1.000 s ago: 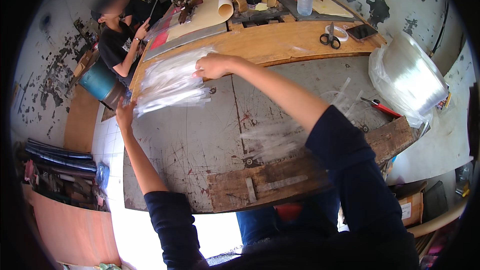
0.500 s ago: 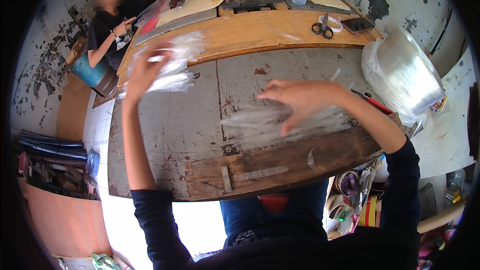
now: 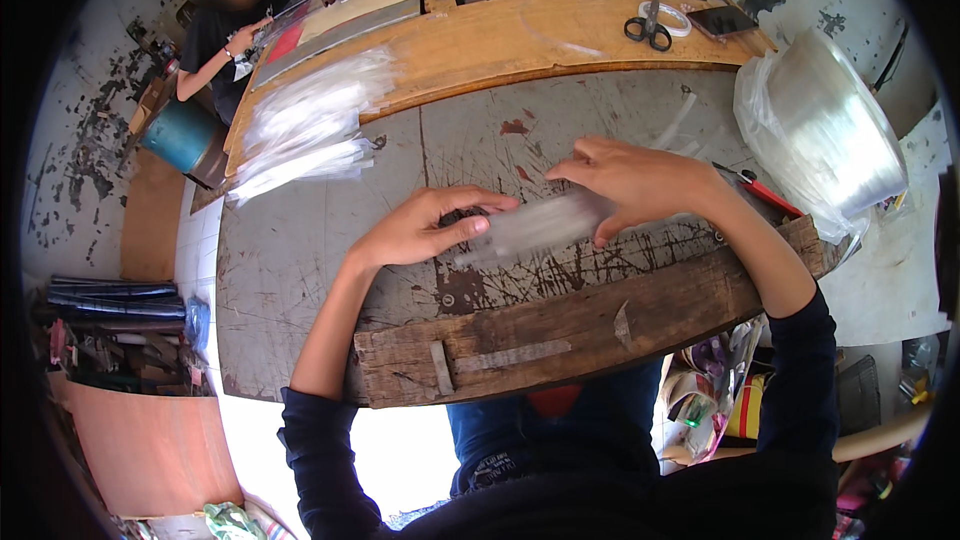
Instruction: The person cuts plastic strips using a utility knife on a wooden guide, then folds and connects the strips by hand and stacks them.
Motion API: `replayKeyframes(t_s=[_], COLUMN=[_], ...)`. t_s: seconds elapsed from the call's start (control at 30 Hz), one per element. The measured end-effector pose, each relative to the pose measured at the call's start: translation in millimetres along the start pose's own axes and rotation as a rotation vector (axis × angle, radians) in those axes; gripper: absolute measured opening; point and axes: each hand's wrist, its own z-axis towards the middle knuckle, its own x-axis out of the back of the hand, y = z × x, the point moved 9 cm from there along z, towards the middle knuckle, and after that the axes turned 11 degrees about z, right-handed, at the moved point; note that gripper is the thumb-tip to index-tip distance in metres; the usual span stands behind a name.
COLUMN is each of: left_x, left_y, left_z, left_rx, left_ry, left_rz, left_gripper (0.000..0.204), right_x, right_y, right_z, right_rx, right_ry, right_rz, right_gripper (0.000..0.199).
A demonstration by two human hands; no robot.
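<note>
A bundle of clear plastic strips point(image 3: 545, 225), smeared by motion, lies between my two hands over the scratched grey worktop. My right hand point(image 3: 650, 183) grips its right end, thumb on the near side and fingers on the far side. At the left end of the bundle is my left hand point(image 3: 415, 227), its thumb and fingers apart with a gap between them. Whether its fingertips touch the strips is hard to see. A large pile of similar plastic strips point(image 3: 315, 120) rests at the far left, partly on the wooden board.
A worn wooden plank point(image 3: 520, 345) runs along the near edge. Black scissors point(image 3: 648, 32), a tape roll point(image 3: 680, 18) and a phone point(image 3: 722, 22) lie on the wooden board point(image 3: 480, 48). At right stand a big plastic film roll point(image 3: 835, 130) and a red-handled tool point(image 3: 770, 195). Another person point(image 3: 225, 35) works at far left.
My left hand has come from the pile at the far left to the middle. The strips spread under my right hand are now gathered into a narrower bundle. The view has shifted slightly.
</note>
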Motion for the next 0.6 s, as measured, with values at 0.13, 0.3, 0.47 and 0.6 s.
replayKeyframes(t_s=[0.13, 0.3, 0.47, 0.6], left_x=[-4, 2, 6, 8], left_y=[3, -4, -8, -10], left_z=[-4, -3, -4, -6], left_rx=[-0.027, -0.047, 0.048, 0.036], left_ry=[-0.002, 0.088, 0.143, 0.196], left_rz=[-0.047, -0.099, -0.002, -0.016], left_gripper=[0.037, 0.036, 0.023, 0.022], right_x=[-8, 1, 5, 9], right_y=[6, -3, -7, -11], right_z=[-1, 3, 7, 6], right_rx=[-0.078, -0.049, 0.026, 0.053], right_ry=[-0.010, 0.054, 0.153, 0.198], right_rz=[0.081, 0.204, 0.269, 0.370], right_gripper=[0.050, 0.034, 0.025, 0.019])
